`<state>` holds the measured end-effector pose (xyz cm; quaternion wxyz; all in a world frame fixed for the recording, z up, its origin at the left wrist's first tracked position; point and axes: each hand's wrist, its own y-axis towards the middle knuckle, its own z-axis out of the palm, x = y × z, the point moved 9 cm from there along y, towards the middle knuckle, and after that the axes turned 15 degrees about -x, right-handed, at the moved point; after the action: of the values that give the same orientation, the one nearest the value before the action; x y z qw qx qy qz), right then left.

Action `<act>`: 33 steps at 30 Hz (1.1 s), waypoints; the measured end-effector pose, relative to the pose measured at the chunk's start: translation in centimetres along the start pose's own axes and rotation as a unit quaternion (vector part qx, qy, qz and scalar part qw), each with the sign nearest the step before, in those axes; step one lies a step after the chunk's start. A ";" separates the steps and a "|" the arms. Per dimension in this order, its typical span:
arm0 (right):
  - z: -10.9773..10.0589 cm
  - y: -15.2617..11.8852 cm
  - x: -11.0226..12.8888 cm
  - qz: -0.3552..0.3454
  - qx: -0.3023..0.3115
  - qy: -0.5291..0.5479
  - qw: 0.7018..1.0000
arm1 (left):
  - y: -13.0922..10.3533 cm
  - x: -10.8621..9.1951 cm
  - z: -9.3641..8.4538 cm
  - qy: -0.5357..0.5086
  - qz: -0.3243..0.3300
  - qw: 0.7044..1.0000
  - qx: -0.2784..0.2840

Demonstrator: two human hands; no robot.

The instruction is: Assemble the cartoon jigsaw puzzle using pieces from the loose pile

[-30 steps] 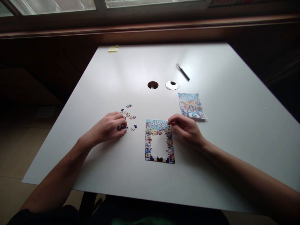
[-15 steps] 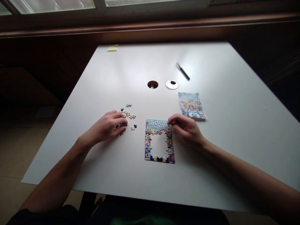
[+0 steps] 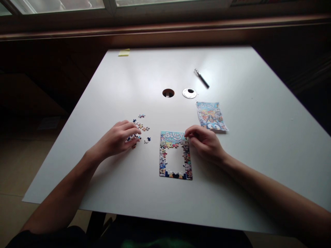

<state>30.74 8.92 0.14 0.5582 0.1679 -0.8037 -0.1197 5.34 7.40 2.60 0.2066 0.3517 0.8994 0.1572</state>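
A partly assembled jigsaw puzzle [image 3: 162, 162] lies in front of me, its border and top filled around a bare white middle. My right hand [image 3: 205, 142] rests at its upper right corner, fingers curled in and fingertips touching the edge; whatever they pinch, if anything, is hidden. To the left, my left hand [image 3: 120, 136] hovers low over a pile of loose puzzle pieces [image 3: 133, 137], thumb and fingers apart. The hand covers part of the pile. Several more pieces [image 3: 144, 128] lie just beyond its fingertips, and a blue and white piece [image 3: 147, 140] sits between pile and puzzle.
A creased picture sheet [image 3: 212, 115] lies beyond my right hand. Farther back are a dark pen-like tool [image 3: 201, 78], a round metal cover [image 3: 189, 93] and a cable hole [image 3: 168, 93] in the white table [image 3: 144, 193]. A yellow sticky note [image 3: 124, 52] is at the far left.
My left hand's thumb and fingers have parted slightly, showing more of the pieces beneath. My right hand and the puzzle have stayed in place.
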 end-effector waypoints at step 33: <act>0.0 0.0 -0.3 0.010 -0.002 -0.008 1.000 | 0.4 -0.9 -2.2 -0.085 -0.022 0.996 -0.020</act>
<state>30.79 9.00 -0.14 0.5537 0.1576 -0.8092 -0.1173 5.10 6.77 4.95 0.2925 0.3395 0.8828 0.1405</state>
